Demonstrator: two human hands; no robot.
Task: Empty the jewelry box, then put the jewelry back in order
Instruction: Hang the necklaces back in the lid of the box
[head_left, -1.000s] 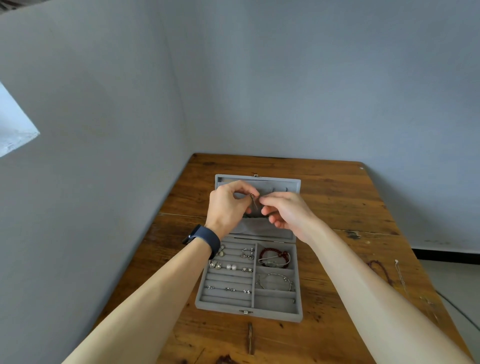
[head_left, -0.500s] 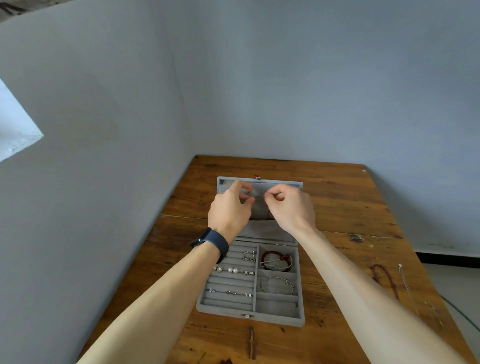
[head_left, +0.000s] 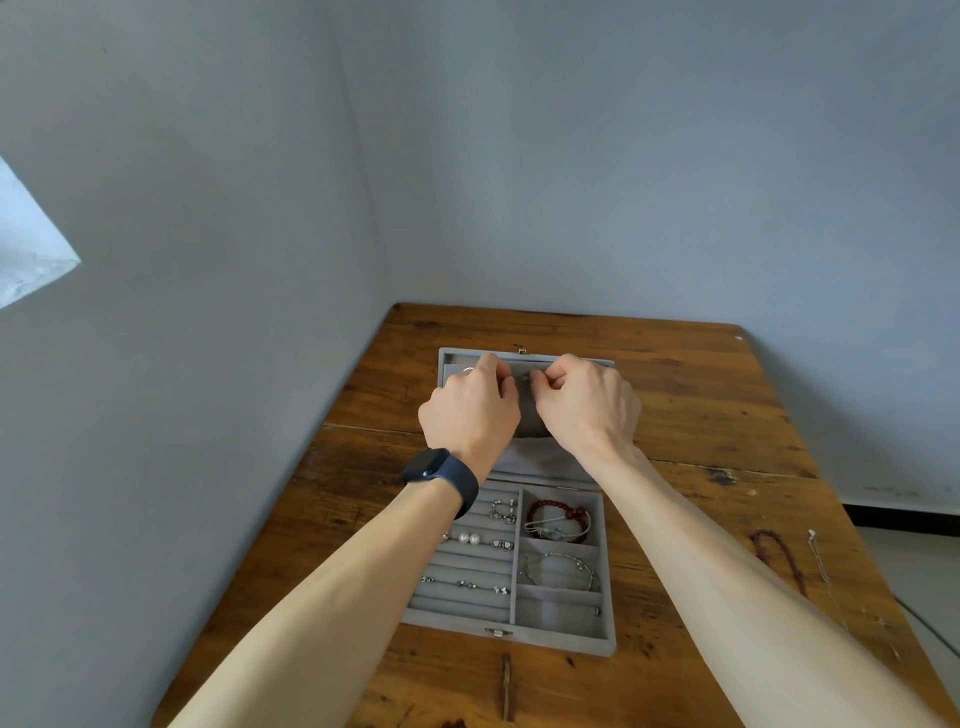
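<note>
While the jewelry box lies open on the counter, both hands work at its lid, beyond the tray.

Left hand: fingers curled, thumb and forefinger drawn together at the lining.

Right hand: likewise, close beside the left.

What they pinch, if anything, cannot be told; probably a fine piece being fastened to the lid's fittings.

Nearer than the wrists, in compartments: earrings in rows, red bracelet, bangle.

Well right of the right forearm: beaded strand, loose on the counter, evidently awaiting return.
</note>
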